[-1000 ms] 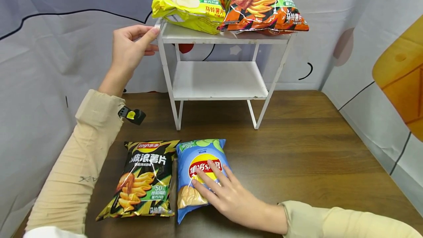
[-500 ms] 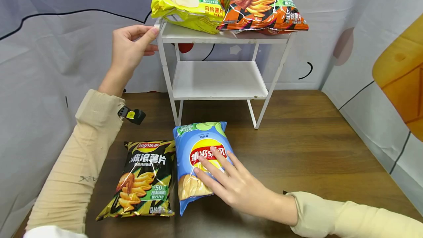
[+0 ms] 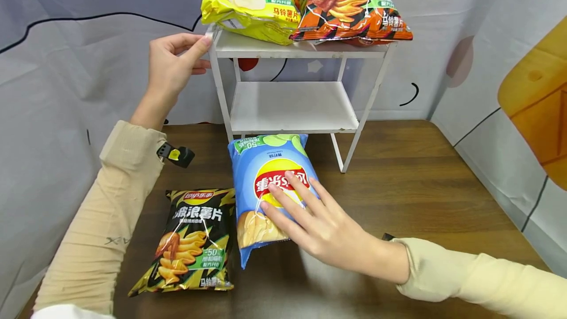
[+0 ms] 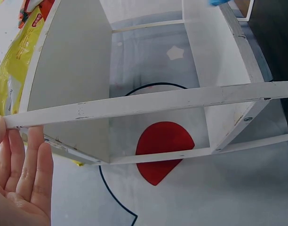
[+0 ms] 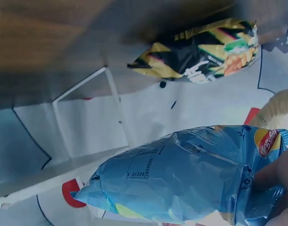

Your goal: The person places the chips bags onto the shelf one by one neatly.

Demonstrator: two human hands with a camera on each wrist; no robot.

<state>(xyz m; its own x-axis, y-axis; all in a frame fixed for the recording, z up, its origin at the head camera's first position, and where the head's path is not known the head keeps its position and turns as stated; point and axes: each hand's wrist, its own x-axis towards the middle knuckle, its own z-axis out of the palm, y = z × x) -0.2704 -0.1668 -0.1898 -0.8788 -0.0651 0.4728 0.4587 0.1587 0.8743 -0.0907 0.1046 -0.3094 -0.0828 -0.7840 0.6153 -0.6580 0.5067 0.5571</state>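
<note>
My right hand (image 3: 325,230) holds a blue lime-flavour bag of potato chips (image 3: 274,181), fingers spread over its front. In the right wrist view, a digit presses the bag's (image 5: 181,174) underside near its end, and the bag is off the table. Its top edge is at the lower front of a white two-tier shelf rack (image 3: 292,107); whether they touch I cannot tell. With thumb and fingers, my left hand (image 3: 174,65) pinches the rack's upper left corner. The left wrist view has the left hand (image 4: 21,174) at the end of the rack's white bar (image 4: 144,104).
A black-and-gold chip bag (image 3: 192,240) lies on the wooden table (image 3: 421,201) at front left. On the rack's top tier sit a yellow chip bag (image 3: 252,6) and an orange-and-black chip bag (image 3: 352,9). A patterned cloth (image 3: 88,78) hangs behind.
My right hand has lifted the blue chip bag and carried it forward, toward the rack's lower front. The left hand keeps its grip on the rack corner.
</note>
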